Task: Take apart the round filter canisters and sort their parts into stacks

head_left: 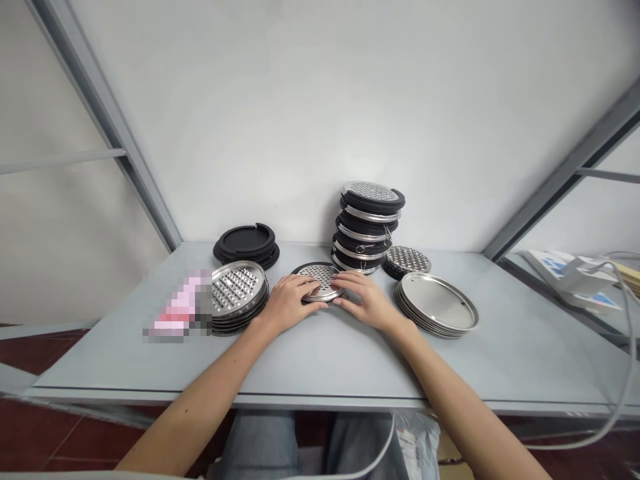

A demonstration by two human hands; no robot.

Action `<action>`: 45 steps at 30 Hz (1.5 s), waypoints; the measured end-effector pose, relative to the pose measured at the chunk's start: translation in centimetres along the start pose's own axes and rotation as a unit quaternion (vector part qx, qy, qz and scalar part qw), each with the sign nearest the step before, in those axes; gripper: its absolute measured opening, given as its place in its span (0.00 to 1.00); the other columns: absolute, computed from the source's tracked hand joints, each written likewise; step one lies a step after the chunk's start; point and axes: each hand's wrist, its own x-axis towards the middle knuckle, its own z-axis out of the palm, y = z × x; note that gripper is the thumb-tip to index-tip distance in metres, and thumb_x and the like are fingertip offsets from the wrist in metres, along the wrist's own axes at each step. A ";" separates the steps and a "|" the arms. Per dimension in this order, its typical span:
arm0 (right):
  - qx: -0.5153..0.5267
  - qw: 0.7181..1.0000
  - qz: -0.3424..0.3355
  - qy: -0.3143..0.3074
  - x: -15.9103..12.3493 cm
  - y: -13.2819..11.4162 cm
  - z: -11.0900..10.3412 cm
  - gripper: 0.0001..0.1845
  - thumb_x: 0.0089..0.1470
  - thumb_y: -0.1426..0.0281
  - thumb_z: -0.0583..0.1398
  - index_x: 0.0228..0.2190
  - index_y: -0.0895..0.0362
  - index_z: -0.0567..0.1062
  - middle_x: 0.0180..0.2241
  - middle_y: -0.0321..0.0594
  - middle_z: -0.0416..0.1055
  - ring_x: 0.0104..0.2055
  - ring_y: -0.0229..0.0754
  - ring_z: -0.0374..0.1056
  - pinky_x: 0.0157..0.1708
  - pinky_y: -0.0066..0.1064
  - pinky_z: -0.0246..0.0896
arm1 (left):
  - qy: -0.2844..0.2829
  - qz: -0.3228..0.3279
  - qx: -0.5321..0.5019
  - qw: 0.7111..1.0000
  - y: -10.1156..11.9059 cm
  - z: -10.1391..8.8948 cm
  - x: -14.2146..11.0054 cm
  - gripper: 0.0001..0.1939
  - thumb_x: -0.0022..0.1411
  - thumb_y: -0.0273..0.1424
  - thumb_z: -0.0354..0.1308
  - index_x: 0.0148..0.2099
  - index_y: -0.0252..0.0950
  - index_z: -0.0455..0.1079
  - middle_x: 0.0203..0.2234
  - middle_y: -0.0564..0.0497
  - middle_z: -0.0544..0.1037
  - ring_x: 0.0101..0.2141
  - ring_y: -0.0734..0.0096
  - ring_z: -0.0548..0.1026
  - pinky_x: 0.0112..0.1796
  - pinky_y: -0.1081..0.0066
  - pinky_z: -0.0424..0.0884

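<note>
With both hands' grip half open, our left hand [290, 301] and right hand [367, 300] touch the perforated disc [324, 273] between us on the tabletop [320, 373]; uneven pressing could tip it.

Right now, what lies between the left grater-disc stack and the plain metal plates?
In the head view: the left hand, the right hand and, under their fingers, a perforated metal disc.

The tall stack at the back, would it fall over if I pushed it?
The tall stack might topple: it's high and its layers sit unevenly. It's probably heavy, with so many metal rims. The round layers look stiff, not bendy.
</note>
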 end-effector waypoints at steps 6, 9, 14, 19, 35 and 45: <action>-0.026 0.999 -0.028 -0.016 0.0 0.2 0.2 0.20 0.57 0.65 0.59 0.51 0.52 0.72 0.50 0.46 0.73 0.55 0.50 0.65 0.53 0.51 0.64 | 0.012 -0.013 -0.032 0.999 0.0 0.1 0.1 0.18 0.53 0.43 0.67 0.45 0.41 0.75 0.41 0.48 0.78 0.42 0.59 0.75 0.46 0.59 0.70; 0.052 0.998 -0.014 -0.020 -0.1 0.6 -0.3 0.19 0.57 0.66 0.59 0.51 0.52 0.73 0.50 0.45 0.73 0.56 0.49 0.65 0.54 0.49 0.64 | 0.024 -0.012 -0.066 0.997 0.0 0.0 0.2 0.22 0.50 0.43 0.68 0.46 0.39 0.74 0.42 0.46 0.78 0.44 0.58 0.75 0.48 0.58 0.70; 0.146 0.987 0.062 0.010 -0.2 1.1 -2.2 0.16 0.55 0.64 0.62 0.46 0.51 0.77 0.47 0.42 0.75 0.53 0.50 0.69 0.54 0.50 0.63 | 0.046 -0.024 -0.085 0.995 -0.2 -0.4 0.3 0.35 0.48 0.45 0.69 0.56 0.38 0.66 0.51 0.43 0.73 0.52 0.55 0.69 0.54 0.54 0.65; 0.159 0.975 0.144 0.048 -0.2 0.7 -3.8 0.15 0.53 0.62 0.62 0.43 0.52 0.79 0.44 0.43 0.77 0.47 0.51 0.72 0.50 0.46 0.67 | 0.047 -0.055 -0.107 0.992 -0.6 -0.2 0.3 0.24 0.61 0.39 0.60 0.57 0.39 0.65 0.51 0.44 0.73 0.51 0.58 0.71 0.53 0.55 0.66; 0.230 0.965 0.120 -0.031 0.2 -0.7 -2.4 0.19 0.55 0.61 0.60 0.48 0.53 0.75 0.51 0.44 0.72 0.54 0.51 0.67 0.52 0.44 0.66 | 0.022 0.012 -0.074 0.997 -1.4 -0.5 0.2 0.15 0.63 0.33 0.58 0.53 0.43 0.71 0.53 0.47 0.72 0.53 0.60 0.70 0.54 0.56 0.65; 0.258 0.940 0.189 0.118 -0.5 1.1 -5.0 0.16 0.54 0.58 0.60 0.39 0.54 0.80 0.40 0.41 0.78 0.44 0.50 0.73 0.46 0.41 0.68 | 0.078 -0.033 -0.166 0.982 -0.6 -0.9 0.4 0.16 0.63 0.36 0.57 0.51 0.37 0.72 0.48 0.45 0.76 0.49 0.61 0.73 0.51 0.62 0.68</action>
